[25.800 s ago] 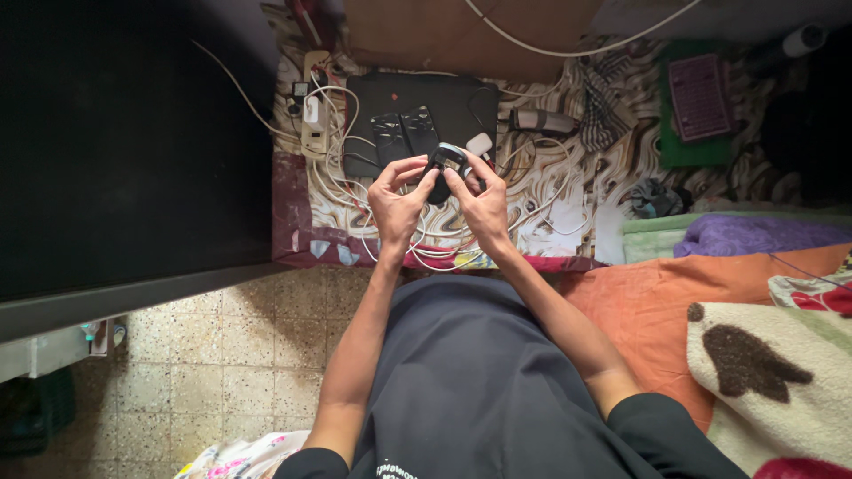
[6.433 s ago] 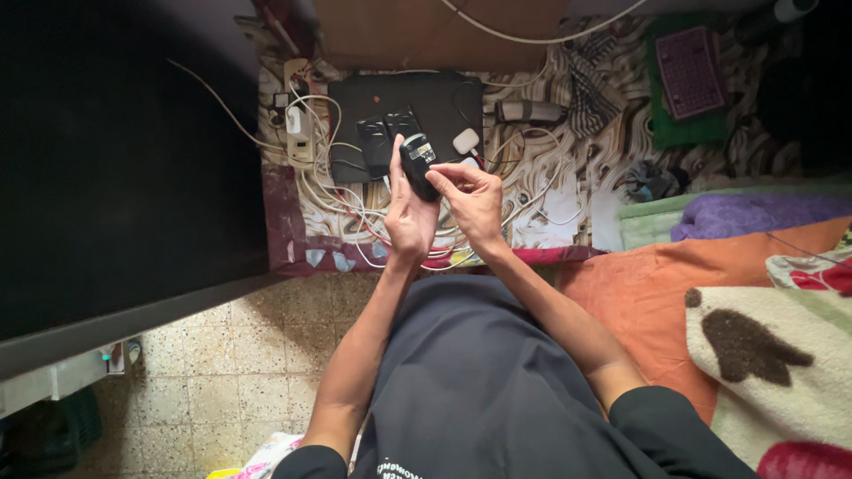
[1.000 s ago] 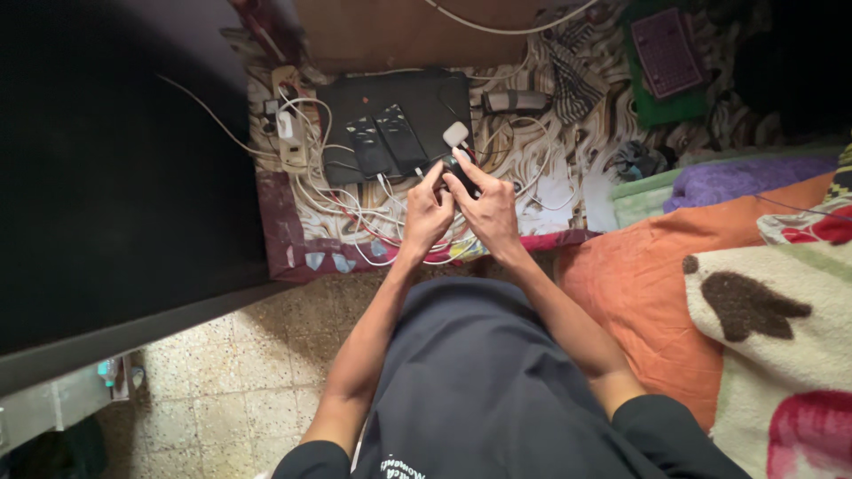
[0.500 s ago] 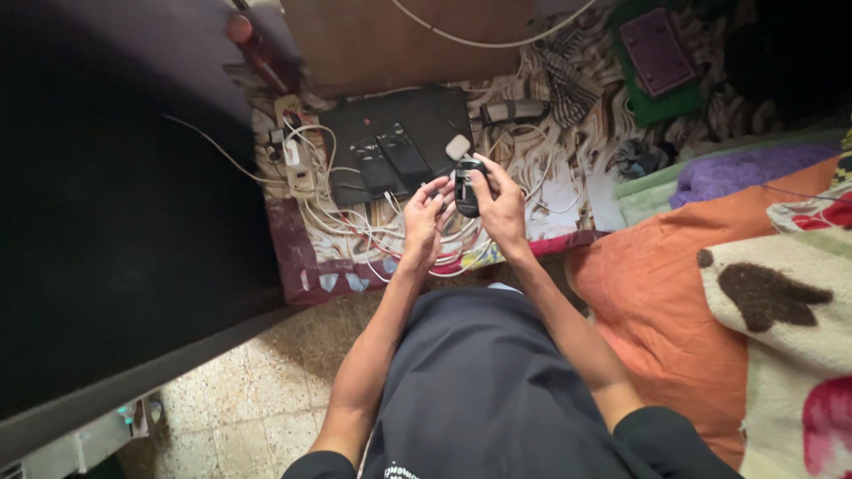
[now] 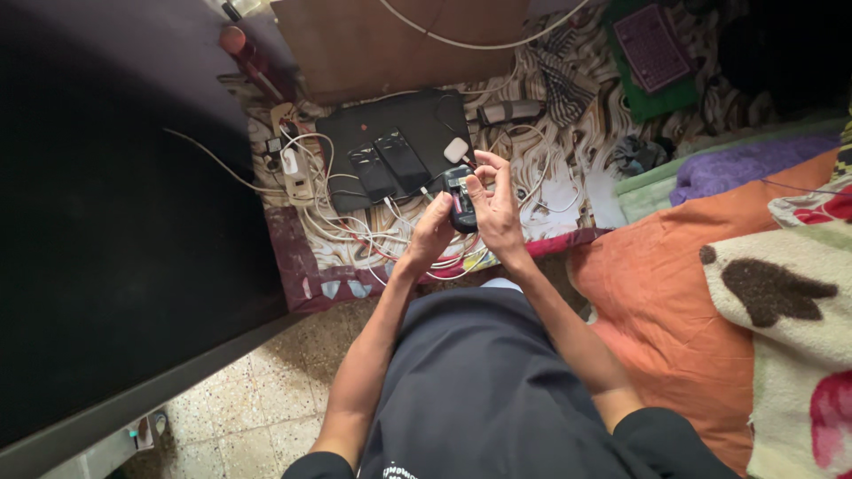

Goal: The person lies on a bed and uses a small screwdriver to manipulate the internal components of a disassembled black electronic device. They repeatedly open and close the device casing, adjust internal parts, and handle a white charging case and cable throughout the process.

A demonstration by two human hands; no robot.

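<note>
Both hands meet over a patterned cloth strewn with cables. My right hand point(image 5: 495, 211) is wrapped around a small black device point(image 5: 461, 200), with its fingers curled over the top. My left hand point(image 5: 432, 234) touches the device's lower left edge with thumb and fingertips. Just beyond the hands lies a closed black laptop point(image 5: 417, 120) with two dark phones point(image 5: 389, 165) on its lid and a small white case point(image 5: 455, 149) beside them.
A white power strip point(image 5: 292, 166) and tangled white cables point(image 5: 355, 239) lie left of the hands. A brown board point(image 5: 390, 40) is behind the laptop, a purple notebook point(image 5: 652, 35) far right. An orange blanket point(image 5: 674, 284) and fleece cover point(image 5: 790, 310) lie to the right; a dark panel point(image 5: 106, 222) fills the left.
The view has tilted and shifted. My hands stay together on the black device, with the right hand's fingers now curled higher over its top.
</note>
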